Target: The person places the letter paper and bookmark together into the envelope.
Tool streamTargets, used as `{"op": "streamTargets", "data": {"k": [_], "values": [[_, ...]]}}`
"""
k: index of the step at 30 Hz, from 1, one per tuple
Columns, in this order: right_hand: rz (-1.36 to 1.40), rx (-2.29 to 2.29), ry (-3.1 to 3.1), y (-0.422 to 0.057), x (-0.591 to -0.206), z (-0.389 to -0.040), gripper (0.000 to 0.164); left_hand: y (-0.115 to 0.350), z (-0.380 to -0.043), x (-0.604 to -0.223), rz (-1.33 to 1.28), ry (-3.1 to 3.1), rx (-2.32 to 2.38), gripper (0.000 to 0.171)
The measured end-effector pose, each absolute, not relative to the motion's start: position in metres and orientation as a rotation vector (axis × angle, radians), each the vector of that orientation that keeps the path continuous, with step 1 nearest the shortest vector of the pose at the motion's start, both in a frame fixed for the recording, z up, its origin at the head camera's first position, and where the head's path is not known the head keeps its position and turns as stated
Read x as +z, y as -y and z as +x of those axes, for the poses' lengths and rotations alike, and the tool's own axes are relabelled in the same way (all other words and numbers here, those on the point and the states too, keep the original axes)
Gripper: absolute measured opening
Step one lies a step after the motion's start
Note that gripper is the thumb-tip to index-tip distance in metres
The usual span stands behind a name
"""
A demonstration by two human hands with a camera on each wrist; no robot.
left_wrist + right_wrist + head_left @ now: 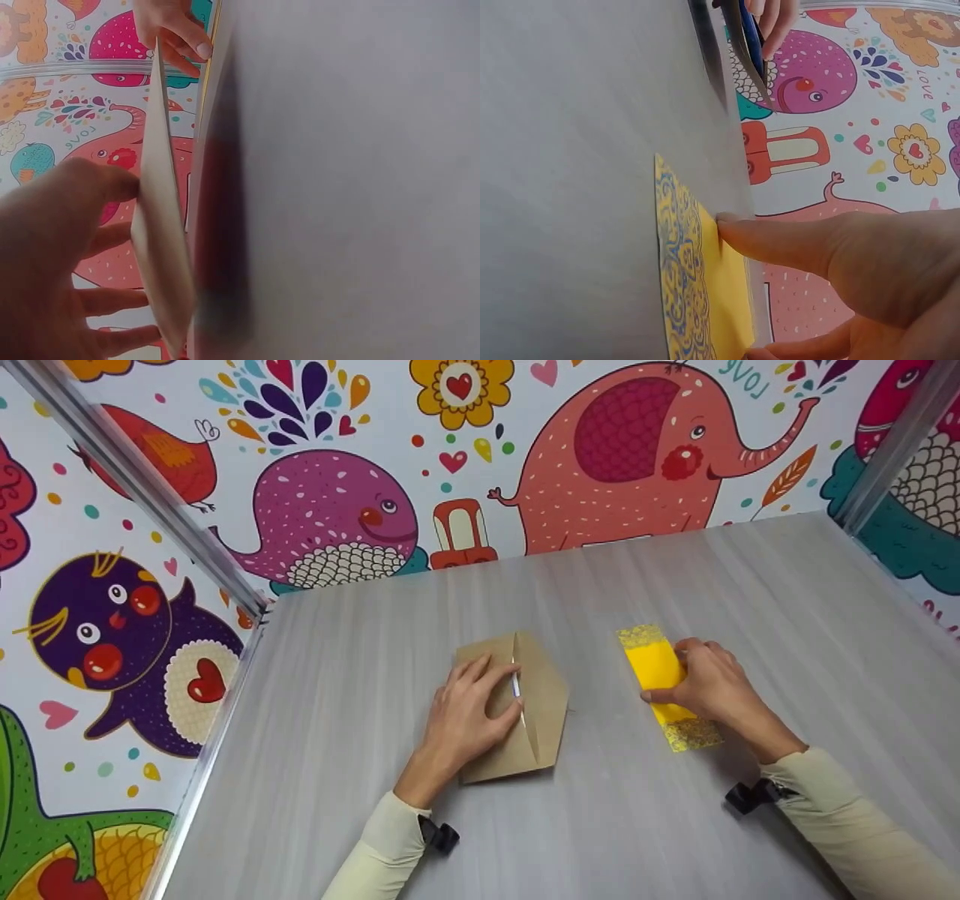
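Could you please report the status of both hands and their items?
Left hand holds brown envelope, slightly open. Right hand grips yellow card by its edges. Nothing seen blocking either.

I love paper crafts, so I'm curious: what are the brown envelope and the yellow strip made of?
The brown envelope seems to be kraft paper with a matt finish, judging by its plain tan colour and folded edges. The yellow strip is probably paper or thin card: crisp, thin edges, smooth middle, patterned ends that look printed.

Envelope (546, 701) matt paper; card (655, 666) smooth paper; tabletop (600, 810) smooth, wood-look; post (150, 496) metal.
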State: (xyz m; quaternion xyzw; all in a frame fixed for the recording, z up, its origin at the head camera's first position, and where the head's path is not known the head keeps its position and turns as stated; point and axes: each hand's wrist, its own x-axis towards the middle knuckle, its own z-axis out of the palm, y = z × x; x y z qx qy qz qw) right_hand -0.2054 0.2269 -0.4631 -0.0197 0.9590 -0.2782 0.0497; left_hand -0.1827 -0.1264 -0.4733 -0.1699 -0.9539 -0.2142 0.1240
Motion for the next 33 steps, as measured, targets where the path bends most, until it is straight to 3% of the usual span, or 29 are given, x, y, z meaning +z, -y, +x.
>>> {"op": "streamTargets", "data": {"k": [12,22,33], "values": [[-0.079,-0.658,-2.949,-0.232,-0.450,-0.201,0.073,0.125,-0.184,-0.474,-0.525,2.775,-0.631,0.045],[-0.035,-0.788,-2.802,-0.232,-0.448,-0.205,0.091,0.126,-0.181,-0.473,-0.510,2.786,-0.631,0.045],[-0.117,-0.929,-2.871,-0.239,-0.450,-0.199,0.047,0.125,-0.180,-0.474,-0.499,2.791,-0.621,0.044]]}}
